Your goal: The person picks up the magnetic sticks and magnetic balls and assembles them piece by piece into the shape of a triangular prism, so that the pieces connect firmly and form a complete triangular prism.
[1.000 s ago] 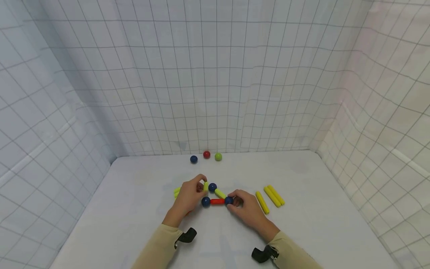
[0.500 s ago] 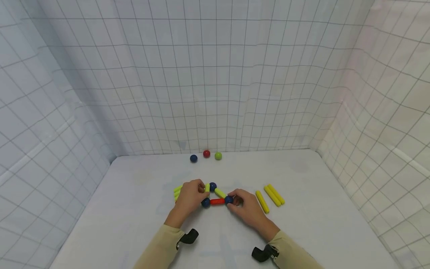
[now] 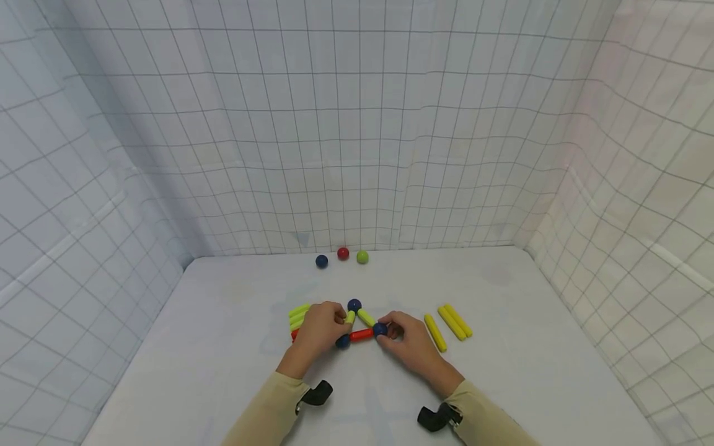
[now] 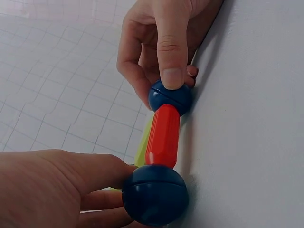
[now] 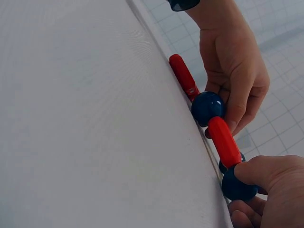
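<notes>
A triangle of rods and blue balls lies between the hands. My right hand (image 3: 411, 342) pinches its right corner, a blue ball (image 3: 380, 329), with the thumb pressed on that ball (image 5: 239, 184) in the right wrist view. My left hand (image 3: 317, 328) pinches a yellow-green rod (image 3: 350, 317) on the left side, between the far blue ball (image 3: 354, 305) and the near left blue ball (image 3: 343, 341). A red rod (image 4: 164, 135) joins the two near balls. Another yellow-green rod (image 3: 366, 318) runs from the far ball to the right one. The left fingertips are partly hidden.
Left of the left hand lie several yellow-green rods (image 3: 298, 313) and a red rod (image 5: 183, 73), partly covered by that hand. Yellow rods (image 3: 454, 323) lie at the right. A blue ball (image 3: 321, 261), a red ball (image 3: 343, 253) and a green ball (image 3: 362, 256) sit at the back.
My left hand has brought its yellow-green rod in line between the far and near left balls. The near left ball has shifted slightly toward me. My right hand has stayed at its ball.
</notes>
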`<state>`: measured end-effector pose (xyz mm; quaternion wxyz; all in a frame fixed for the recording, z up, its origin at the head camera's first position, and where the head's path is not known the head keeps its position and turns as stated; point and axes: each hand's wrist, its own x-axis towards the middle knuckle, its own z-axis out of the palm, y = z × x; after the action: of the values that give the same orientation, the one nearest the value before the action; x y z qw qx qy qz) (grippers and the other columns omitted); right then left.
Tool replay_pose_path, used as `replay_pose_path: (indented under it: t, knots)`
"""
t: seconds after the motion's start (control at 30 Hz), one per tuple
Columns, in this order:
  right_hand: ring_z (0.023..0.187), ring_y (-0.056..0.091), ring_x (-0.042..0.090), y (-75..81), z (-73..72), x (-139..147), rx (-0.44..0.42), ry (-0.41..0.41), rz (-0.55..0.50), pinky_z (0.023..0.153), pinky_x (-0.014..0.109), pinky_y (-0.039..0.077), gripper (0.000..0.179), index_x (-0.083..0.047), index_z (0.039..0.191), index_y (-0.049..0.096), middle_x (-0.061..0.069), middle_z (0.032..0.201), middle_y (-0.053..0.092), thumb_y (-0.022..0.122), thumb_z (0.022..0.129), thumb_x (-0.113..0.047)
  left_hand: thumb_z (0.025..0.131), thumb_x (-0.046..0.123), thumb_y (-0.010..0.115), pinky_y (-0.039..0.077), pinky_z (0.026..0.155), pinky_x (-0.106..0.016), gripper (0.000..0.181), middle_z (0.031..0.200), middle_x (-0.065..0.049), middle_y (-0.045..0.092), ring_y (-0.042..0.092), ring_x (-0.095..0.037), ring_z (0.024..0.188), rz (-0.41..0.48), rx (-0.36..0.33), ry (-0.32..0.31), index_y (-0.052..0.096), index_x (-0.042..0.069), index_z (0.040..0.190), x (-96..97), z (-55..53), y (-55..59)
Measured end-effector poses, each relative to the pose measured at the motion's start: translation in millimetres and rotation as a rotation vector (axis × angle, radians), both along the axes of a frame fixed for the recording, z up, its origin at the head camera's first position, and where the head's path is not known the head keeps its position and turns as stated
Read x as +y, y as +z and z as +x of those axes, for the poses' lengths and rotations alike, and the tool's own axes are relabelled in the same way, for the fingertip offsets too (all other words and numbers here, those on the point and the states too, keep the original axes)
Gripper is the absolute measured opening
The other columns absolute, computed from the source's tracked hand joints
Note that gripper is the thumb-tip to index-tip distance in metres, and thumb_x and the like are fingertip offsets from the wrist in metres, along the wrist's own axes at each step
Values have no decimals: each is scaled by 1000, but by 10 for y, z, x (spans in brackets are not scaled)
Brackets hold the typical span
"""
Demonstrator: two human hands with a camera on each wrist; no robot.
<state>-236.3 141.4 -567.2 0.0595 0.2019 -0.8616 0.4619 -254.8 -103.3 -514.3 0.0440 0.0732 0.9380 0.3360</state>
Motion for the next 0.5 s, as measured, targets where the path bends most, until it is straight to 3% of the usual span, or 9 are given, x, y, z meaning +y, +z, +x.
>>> replay_pose_path:
  t: [0.5]
  knots:
    - [84,62,8,-22,1,10,34,32,22,76,30,55,32,-23,121,75,-14,93,66,87,93,-14,96,19,85,59,78,-36,22,91,1,73,63,-14,81,-63,23,-52,80,4,111,-28,21,46]
